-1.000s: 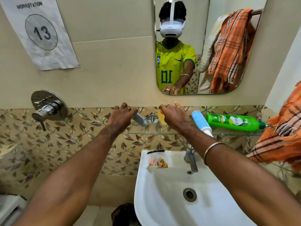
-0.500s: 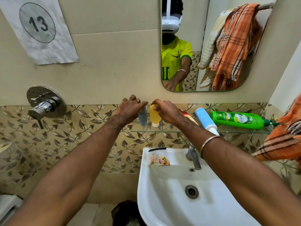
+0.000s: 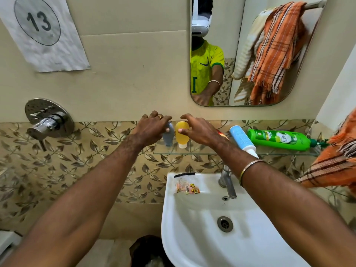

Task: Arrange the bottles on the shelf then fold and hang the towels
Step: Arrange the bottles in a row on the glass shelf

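Bottles now upright at centre frame: small grey squeeze tube and small yellow squeeze bottle, both standing cap-down, side by side and nearly touching, on the left end of the clear glass wall shelf; a second ago lying tipped in the hands, half a second ago just being stood up. Means two of the bottles placed, likely; three more lying flat to the right of centre: red-capped tube mostly hidden behind the right wrist, pale blue cylindrical bottle with white cap, large green shampoo bottle. Left hand cupped loosely round the grey tube, thumb tip on its front, fingers spread above, not clamped. Right hand likewise loose, thumb tip pressed to the yellow bottle's front, fingers arched over the top; steadying touch rather than a firm hold, by the look of it. Orange checked fringed towel bunched at right edge, unfolded, so towel part not yet begun.
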### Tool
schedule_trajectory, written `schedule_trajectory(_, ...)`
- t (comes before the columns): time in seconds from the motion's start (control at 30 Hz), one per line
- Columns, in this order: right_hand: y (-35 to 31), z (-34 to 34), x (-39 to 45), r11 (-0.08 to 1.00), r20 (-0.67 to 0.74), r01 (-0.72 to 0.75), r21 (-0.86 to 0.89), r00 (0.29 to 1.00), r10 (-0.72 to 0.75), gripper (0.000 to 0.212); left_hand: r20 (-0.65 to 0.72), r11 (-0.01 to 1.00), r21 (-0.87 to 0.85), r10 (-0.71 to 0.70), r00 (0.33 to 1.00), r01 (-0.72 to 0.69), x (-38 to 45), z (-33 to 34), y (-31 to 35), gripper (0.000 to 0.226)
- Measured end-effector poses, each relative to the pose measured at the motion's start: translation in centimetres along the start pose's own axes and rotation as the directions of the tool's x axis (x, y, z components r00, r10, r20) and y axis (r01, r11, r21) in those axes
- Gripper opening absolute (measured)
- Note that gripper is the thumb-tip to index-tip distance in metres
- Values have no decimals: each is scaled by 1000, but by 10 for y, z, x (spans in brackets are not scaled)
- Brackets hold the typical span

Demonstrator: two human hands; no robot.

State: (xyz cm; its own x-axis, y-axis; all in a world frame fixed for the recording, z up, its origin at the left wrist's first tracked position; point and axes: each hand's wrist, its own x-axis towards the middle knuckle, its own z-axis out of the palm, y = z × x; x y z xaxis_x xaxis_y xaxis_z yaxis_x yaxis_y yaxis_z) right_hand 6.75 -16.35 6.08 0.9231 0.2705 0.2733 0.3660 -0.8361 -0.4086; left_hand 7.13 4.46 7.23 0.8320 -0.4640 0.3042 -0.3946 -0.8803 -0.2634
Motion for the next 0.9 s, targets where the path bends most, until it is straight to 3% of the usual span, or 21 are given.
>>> schedule_trajectory(0.07, 2, -9, -3, 1000, -9, 0, 0, 1000, 0, 78, -76, 999, -40, -12, 997, 9, -2, -3, 2, 62)
schedule_trajectory(0.13, 9, -23, -7, 1000, -55, -4, -1, 998, 4, 83, -249, 1000, -21, 1, 969, -6, -3, -8, 6, 62)
schedule_trajectory(0.2, 24, -40, -13, 1000, -123, -14, -3, 992, 14, 73, -460, 998, -19, 41, 887, -56, -3, -11, 20, 62)
schedule_trajectory(0.27, 46, -60, -22, 999, -200, -14, -45, 980, 5, 54, -587, 988, -20, 113, 802, -154, -2, -8, 47, 64)
schedule_trajectory(0.33, 72, -81, -37, 988, -257, -32, -151, 966, -8, 41, -584, 960, 7, 231, 778, -279, 0, -1, 84, 67)
schedule_trajectory(0.47, 112, -110, -80, 928, -209, -79, -364, 978, 1, 60, -457, 892, 34, 414, 787, -450, 7, 19, 156, 73)
schedule_trajectory(0.57, 136, -113, -107, 887, -85, -2, -462, 995, -42, 69, -344, 885, 21, 443, 828, -465, 12, 27, 192, 69)
schedule_trajectory(0.73, 154, -95, -137, 815, 122, 57, -577, 992, 17, 92, -261, 872, -15, 468, 844, -488, 16, 35, 205, 46)
schedule_trajectory(0.9, 157, -75, -137, 816, 144, 75, -573, 989, 10, 87, -312, 874, -52, 446, 839, -484, 11, 24, 194, 41)
